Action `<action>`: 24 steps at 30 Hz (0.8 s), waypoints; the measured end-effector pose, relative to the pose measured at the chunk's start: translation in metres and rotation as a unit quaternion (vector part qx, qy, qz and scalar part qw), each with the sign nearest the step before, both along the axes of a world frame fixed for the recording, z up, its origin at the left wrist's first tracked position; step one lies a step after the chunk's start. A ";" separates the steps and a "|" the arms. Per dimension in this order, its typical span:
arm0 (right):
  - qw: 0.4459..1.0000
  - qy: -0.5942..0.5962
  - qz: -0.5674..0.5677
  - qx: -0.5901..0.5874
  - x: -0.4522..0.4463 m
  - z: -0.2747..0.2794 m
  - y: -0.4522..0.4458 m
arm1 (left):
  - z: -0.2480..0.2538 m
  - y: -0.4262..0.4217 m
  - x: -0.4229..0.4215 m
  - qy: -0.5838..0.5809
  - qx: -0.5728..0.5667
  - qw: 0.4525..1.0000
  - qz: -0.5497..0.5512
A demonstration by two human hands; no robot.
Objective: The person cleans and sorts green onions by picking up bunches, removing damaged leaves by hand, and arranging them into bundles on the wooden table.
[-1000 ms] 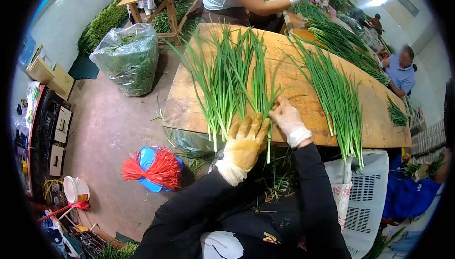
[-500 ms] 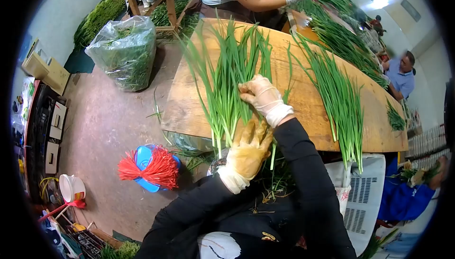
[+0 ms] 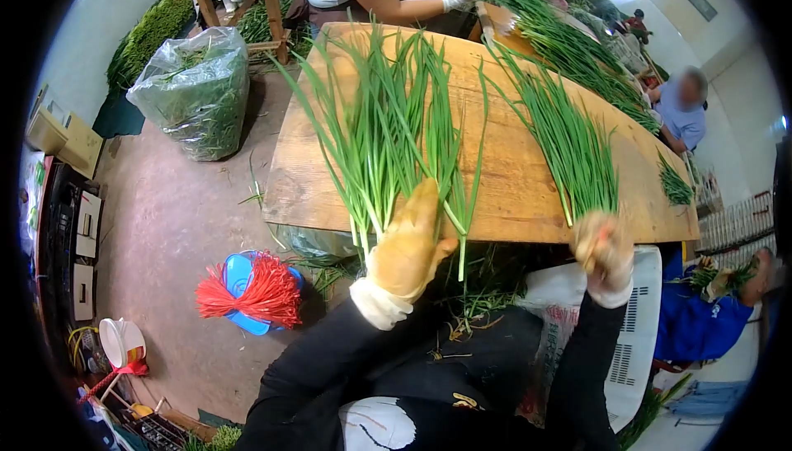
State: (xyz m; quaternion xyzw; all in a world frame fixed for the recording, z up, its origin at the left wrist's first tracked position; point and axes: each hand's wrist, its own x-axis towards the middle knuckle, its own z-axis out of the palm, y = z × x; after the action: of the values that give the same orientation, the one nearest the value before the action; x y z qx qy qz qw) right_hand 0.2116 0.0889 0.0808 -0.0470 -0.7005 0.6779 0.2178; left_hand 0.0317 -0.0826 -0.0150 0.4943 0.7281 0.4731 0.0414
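Observation:
A loose bunch of garlic chives [image 3: 388, 121], green leaves with pale stalk ends, lies fanned out on the wooden table [image 3: 313, 191]. My left hand [image 3: 404, 249], in a stained yellowish glove, rests over its lower stalks near the table's front edge, fingers stretched out and thumb to the right. Farther right lies a second bunch of garlic chives [image 3: 569, 138]. Gloved and blurred, my right hand [image 3: 604, 253] is at its lower end, fingers curled round the stalks and covering their tips.
Beside a white crate [image 3: 639, 327], trimmings hang below the table edge. On the floor at left are red ties [image 3: 264, 290] on a blue container, a white bucket [image 3: 122, 344] and a clear bag of greens [image 3: 198, 96]. Several people sit beyond the table near more chives [image 3: 561, 39].
My right hand has left the left bunch and moved right to the stalk ends of the right bunch. My left hand stays on the left bunch, its fingers closer together. The view has shifted slightly.

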 end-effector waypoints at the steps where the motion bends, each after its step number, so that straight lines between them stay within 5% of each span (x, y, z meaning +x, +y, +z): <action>1: 0.991 -0.131 0.023 -0.005 0.022 -0.008 0.002 | 0.003 -0.003 0.000 -0.041 -0.014 0.999 0.003; 4: 0.864 -0.478 0.080 0.136 0.034 -0.035 -0.017 | 0.019 -0.009 0.000 0.010 -0.058 0.997 0.052; 5: 0.788 -0.518 0.066 0.327 0.032 -0.042 -0.020 | 0.020 -0.007 0.001 0.038 -0.061 0.995 0.063; 6: 0.818 -0.443 0.049 0.364 0.032 -0.061 -0.013 | 0.020 -0.003 0.000 0.066 -0.064 0.993 0.073; 8: 0.922 -0.380 -0.048 0.051 0.006 -0.054 -0.029 | 0.012 0.011 -0.005 0.029 -0.107 0.992 0.058; 12: 0.934 -0.334 -0.072 0.104 -0.056 -0.054 -0.031 | 0.006 0.025 -0.015 0.018 -0.206 0.977 0.050; 14: 0.948 -0.277 -0.137 0.074 -0.073 -0.057 -0.031 | -0.012 0.026 -0.027 -0.072 -0.102 0.992 0.001; 15: 0.949 -0.274 -0.135 0.075 -0.074 -0.055 -0.032 | -0.013 0.024 -0.032 -0.206 -0.050 0.977 -0.023; 18: 0.963 -0.229 -0.144 0.009 -0.076 -0.054 -0.039 | -0.009 0.015 -0.050 -0.486 0.072 0.863 -0.122; 24: 0.970 -0.241 -0.041 -0.010 -0.082 -0.053 -0.071 | 0.018 0.005 -0.047 -0.621 0.099 0.770 -0.111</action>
State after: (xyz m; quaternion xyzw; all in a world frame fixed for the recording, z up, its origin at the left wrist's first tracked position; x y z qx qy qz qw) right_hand 0.1301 0.0176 0.0274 -0.2399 -0.7228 0.6443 0.0700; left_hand -0.0158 -0.0773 0.0032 0.1719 0.4333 0.7382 0.4876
